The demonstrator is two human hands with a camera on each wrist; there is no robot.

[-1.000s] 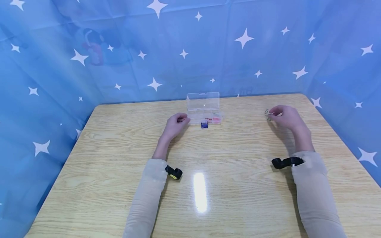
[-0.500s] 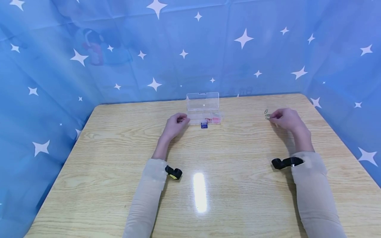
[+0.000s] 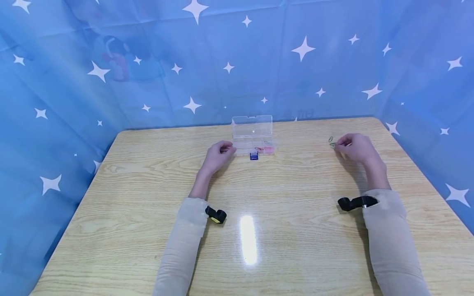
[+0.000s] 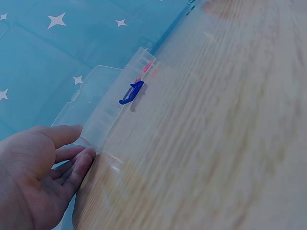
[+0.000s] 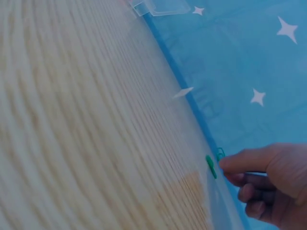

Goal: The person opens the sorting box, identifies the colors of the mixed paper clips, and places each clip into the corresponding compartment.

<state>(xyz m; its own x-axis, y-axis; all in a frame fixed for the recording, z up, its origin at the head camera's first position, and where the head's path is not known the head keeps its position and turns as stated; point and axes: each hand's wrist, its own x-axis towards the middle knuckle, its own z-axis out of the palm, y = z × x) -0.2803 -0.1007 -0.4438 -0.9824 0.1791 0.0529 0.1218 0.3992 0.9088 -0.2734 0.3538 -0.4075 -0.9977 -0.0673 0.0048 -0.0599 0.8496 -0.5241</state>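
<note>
A clear plastic compartment box (image 3: 242,151) stands near the table's back edge, its lid (image 3: 252,126) raised. My left hand (image 3: 218,157) holds the box's left end, with fingertips at its corner in the left wrist view. Red and pink pieces (image 3: 268,150) lie in the right compartments. A blue clip-like piece (image 4: 131,92) sits against the box's front. At the right, my right hand (image 3: 356,148) pinches finger and thumb together at a small group of green paper clips (image 3: 331,140). One clip appears held, mostly hidden by the fingertips; a green clip (image 5: 211,166) lies beside them.
The wooden table (image 3: 296,238) reaches back to a blue curtain (image 3: 214,49) with white stars. A bright light reflection (image 3: 248,240) shows on the tabletop. Black wrist cameras are strapped on both sleeves.
My right thumb and finger have closed together at the clips. The nearest clip, visible before, is now hidden at the fingertips. My left hand and the box have stayed put.
</note>
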